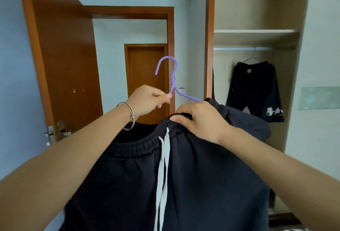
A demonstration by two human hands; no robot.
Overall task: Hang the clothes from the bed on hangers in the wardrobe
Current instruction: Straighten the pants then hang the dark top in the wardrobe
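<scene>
A pair of black trousers [193, 184] with an elastic waistband and white drawstrings hangs in front of me. A purple hanger [173, 76] stands above it, hook up, with its right arm going into the waistband. My left hand [147, 101] pinches the hanger just below the neck. My right hand [200, 122] grips the waistband at its top edge, thumb on the front. The hanger's lower parts are hidden by the cloth and my hands.
The open wardrobe [257, 33] is at the right, with a shelf and a rail [239, 48]. Black shorts [255, 87] with a white print hang there on a wire hanger. A brown door [60, 55] stands open at the left; a doorway lies ahead.
</scene>
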